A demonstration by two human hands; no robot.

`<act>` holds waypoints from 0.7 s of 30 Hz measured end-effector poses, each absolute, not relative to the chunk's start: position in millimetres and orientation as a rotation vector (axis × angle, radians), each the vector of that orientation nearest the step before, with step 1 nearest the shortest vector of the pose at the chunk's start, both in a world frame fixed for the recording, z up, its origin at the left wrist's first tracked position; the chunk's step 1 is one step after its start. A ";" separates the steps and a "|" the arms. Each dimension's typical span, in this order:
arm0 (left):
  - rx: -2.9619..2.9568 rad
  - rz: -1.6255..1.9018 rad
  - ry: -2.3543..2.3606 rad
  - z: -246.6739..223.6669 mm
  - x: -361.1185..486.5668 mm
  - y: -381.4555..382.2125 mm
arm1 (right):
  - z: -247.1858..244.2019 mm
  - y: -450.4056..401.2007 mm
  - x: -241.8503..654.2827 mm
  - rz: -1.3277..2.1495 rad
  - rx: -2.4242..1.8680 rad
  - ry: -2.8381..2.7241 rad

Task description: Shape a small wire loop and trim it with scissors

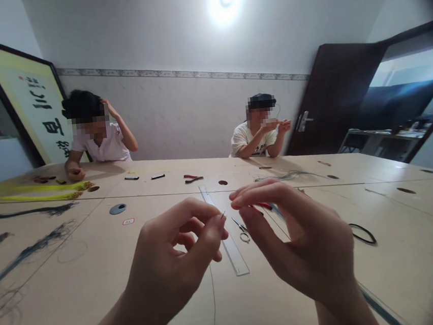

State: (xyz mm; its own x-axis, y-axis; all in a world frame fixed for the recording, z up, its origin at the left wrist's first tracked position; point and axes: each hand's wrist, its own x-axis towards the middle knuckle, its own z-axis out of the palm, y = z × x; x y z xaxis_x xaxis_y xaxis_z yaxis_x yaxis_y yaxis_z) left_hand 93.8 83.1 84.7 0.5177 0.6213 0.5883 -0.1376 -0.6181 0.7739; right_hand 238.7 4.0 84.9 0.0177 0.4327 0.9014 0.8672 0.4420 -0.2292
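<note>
My left hand [186, 244] is closed in a pinch, thumb against index finger. A tiny, thin tip [223, 215] pokes out between them; it looks like the end of a thread. Below this hand a fine dark thread [214, 305] runs down toward the front edge of the view. My right hand [300, 236] is raised just to the right, its fingers stretched toward the left hand and the thumb slightly below them. I see nothing in it. Beneath and between both hands lie a clear ruler [231, 253] and small scissors [243, 231], partly covered by the right thumb.
Bundles of dark threads [29, 252] and yellow strands [31, 192] lie at the left. Pliers [193, 178], a grey oval disc [118, 209] and a black loop [365, 234] rest on the table [170, 320]. Two people [102, 143] [256, 138] sit across.
</note>
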 end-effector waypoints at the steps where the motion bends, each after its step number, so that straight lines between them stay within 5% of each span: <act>1: 1.942 1.172 0.397 84.9 93.5 83.2 | 84.7 3.4 238.0 -0.476 -1.162 -1.617; 21: 1.988 1.280 0.453 83.6 97.2 80.3 | 89.4 6.5 260.4 -0.808 -1.379 -1.471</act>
